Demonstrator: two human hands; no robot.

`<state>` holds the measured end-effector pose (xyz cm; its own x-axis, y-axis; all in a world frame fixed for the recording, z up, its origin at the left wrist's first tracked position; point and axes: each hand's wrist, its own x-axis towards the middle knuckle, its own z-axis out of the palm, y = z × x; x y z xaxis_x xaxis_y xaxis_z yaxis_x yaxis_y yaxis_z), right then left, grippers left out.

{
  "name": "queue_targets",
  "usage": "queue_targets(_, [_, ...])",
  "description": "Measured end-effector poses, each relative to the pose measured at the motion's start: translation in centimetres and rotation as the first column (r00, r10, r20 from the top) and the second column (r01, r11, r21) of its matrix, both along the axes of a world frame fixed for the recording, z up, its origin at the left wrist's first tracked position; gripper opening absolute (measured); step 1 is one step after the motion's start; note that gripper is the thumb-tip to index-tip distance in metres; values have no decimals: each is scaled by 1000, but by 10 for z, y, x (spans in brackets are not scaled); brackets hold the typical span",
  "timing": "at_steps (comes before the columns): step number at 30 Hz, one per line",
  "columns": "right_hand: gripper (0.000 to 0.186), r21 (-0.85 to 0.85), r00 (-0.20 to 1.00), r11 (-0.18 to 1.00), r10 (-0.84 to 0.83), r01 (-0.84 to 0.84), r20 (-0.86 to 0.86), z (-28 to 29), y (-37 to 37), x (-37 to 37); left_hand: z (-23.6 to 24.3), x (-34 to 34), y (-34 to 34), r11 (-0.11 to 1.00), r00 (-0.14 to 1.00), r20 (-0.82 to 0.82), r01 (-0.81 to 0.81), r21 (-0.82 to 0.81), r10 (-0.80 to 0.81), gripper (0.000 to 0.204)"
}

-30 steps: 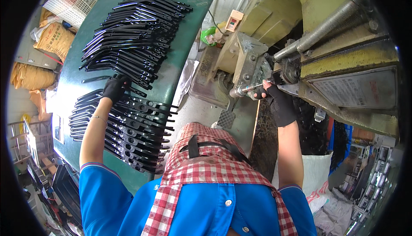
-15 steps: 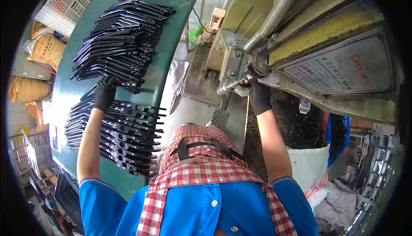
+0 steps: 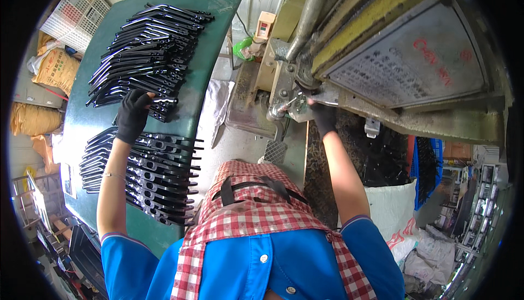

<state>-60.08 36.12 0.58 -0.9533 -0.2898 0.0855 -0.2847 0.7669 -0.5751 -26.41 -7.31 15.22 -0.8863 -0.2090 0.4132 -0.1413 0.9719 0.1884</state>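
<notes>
My left hand (image 3: 132, 118), in a black glove with bare fingertips, is closed on the end of a black bent metal lever (image 3: 166, 100) at the near edge of the upper pile of levers (image 3: 144, 54). This pile lies on a green curved tabletop (image 3: 188, 90). My right hand (image 3: 324, 118), gloved alike, is at the press, beside the metal fixture (image 3: 299, 108) under the press head. Its fingertips are partly hidden there, and I cannot make out what they touch. A shiny cylindrical part (image 3: 277, 110) is at the fixture's left side.
A second row of black levers (image 3: 155, 177) lies nearer on the tabletop. The press's big plate (image 3: 409, 54) overhangs on the right. Below the fixture is a foot pedal (image 3: 274, 151). A white sack (image 3: 387, 207) and blue crate (image 3: 427, 172) stand at right.
My left hand has shifted slightly and now raises a lever's end at the pile. My right hand has moved off the shiny cylindrical part, closer in beside the fixture. The whole view has shifted slightly.
</notes>
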Motion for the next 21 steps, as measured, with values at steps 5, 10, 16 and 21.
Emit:
queue_targets(5, [48, 202, 975, 954, -216, 222, -53, 4, 130, -12, 16, 13, 11, 995, 999, -35, 22, 99, -19, 39])
queue_targets(10, [58, 620, 955, 753, -297, 218, 24, 16, 202, 19, 46, -25, 45, 971, 987, -24, 163, 177, -161, 39])
queue_targets(16, [43, -197, 987, 970, 155, -144, 42, 44, 152, 55, 50, -79, 107, 933, 920, 168, 333, 140, -354, 36])
queue_targets(21, [39, -306, 833, 929, 333, -209, 441, 165, 57, 102, 61, -110, 155, 862, 839, 233, 430, 269, -491, 31])
